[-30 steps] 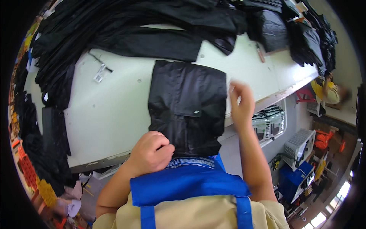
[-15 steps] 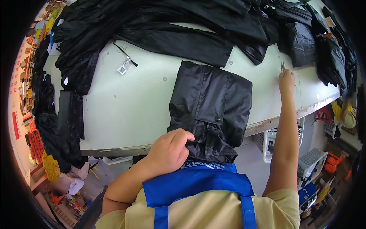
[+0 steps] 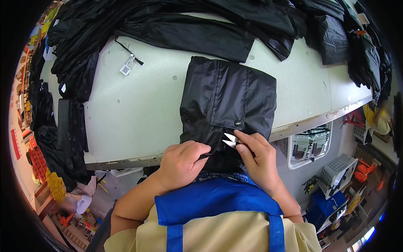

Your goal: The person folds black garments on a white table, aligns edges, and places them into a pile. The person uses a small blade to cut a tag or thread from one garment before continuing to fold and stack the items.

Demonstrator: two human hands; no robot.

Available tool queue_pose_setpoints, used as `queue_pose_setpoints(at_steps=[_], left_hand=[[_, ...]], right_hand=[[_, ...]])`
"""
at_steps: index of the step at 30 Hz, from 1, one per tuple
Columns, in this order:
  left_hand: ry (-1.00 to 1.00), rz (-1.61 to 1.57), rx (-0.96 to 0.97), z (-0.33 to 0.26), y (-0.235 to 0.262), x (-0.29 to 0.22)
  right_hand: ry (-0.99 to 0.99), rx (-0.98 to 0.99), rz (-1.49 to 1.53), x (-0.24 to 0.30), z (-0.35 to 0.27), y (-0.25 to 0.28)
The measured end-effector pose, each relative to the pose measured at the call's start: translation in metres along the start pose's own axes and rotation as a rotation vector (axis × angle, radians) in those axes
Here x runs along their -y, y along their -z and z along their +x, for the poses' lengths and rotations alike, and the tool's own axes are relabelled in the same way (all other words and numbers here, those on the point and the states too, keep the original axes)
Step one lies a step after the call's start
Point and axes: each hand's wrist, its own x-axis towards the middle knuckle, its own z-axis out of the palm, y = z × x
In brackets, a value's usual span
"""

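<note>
A black folded jacket (image 3: 228, 94) lies at the near edge of the pale table, its lower part hanging over toward my blue apron. With fingers closed, my left hand (image 3: 181, 163) pinches the black fabric near its zip opening. My right hand (image 3: 259, 157) grips small thread snips (image 3: 230, 140), whose two pointed silver blades stand apart and point left over the jacket. The blade tips are close to the fabric beside my left fingers. Whether a thread lies between the blades is too small to tell.
Black garments (image 3: 176, 35) heap along the far side, with folded ones (image 3: 331, 40) at the far right. A white tag on a black cord (image 3: 127, 65) lies on the table (image 3: 134, 122). Below the right edge stands a white basket (image 3: 289, 155) of packages. Another person (image 3: 82, 203) is at lower left.
My right hand has come from the far right of the table back to the jacket, bringing the snips. My left hand keeps its pinch on the fabric. The view has shifted slightly.
</note>
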Motion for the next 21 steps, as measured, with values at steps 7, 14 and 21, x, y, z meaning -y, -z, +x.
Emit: queue_pose_setpoints(at_steps=[7, 14, 21], left_hand=[[-0.032, -0.04, 0.004, -0.002, 0.001, 0.002], [-0.035, -0.042, 0.001, -0.004, 0.001, 0.003], [-0.067, -0.028, 0.065, -0.006, 0.002, 0.005]], right_hand=[[-0.098, -0.033, 0.058, -0.002, 0.004, -0.003], [-0.113, -0.042, 0.004, 0.0, 0.004, 0.0], [-0.073, -0.019, -0.012, 0.003, 0.011, -0.003]])
